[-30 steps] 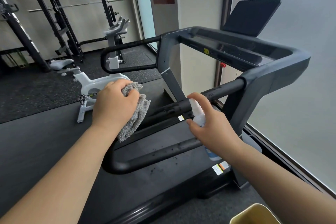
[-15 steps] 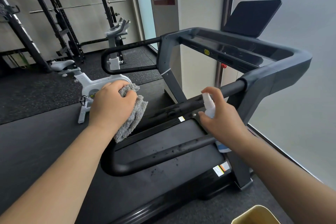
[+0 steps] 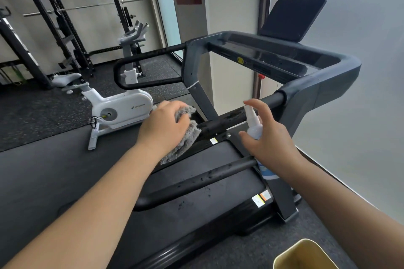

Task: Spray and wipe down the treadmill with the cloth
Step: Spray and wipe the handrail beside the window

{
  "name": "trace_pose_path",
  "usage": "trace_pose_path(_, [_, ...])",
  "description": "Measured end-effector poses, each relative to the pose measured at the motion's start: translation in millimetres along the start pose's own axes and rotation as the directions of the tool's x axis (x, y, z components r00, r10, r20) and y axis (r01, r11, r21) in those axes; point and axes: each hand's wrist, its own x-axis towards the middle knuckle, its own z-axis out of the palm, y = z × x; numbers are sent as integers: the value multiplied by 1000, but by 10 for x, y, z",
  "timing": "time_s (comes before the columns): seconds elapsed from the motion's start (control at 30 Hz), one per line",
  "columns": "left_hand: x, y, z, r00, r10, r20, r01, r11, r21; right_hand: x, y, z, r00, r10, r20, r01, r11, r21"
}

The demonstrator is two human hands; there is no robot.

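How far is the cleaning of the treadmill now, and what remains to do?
Done: droplets already speckle the near handrail, so it looks sprayed. In hand: the right hand holds the spray bottle with its index finger raised over the nozzle, and the left hand presses the grey cloth against the upper rail. Left: wiping the droplets; the console shows no droplets.

Near handrail loop (image 3: 196, 183) crosses below both forearms, barring straight drop to belt (image 3: 209, 159). Upper rail (image 3: 229, 121) runs between cloth (image 3: 185, 137) and spray bottle (image 3: 254, 125). Open gap between the two rails. Right upright (image 3: 282, 194) blocks right side; exercise bike (image 3: 120, 109) well left.
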Motion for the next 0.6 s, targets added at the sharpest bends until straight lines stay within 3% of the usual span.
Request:
trace_pose_path(0.1, [-101, -70, 191, 991, 23, 136, -57, 965, 256, -25, 17, -4, 1000, 7, -12, -6, 1000, 7])
trace_pose_path(0.17, [-168, -124, 219, 977, 51, 209, -121, 934, 336, -38, 60, -24, 1000, 22, -12, -22, 1000, 7])
trace_pose_path(0.27, [-132, -108, 215, 947, 59, 315, -172, 924, 343, -61, 144, -78, 999, 46, -28, -46, 999, 1])
trace_pose_path(0.6, [498, 886, 957, 906, 281, 317, -378, 874, 306, -206, 343, -408, 981, 105, -161, -111, 994, -24])
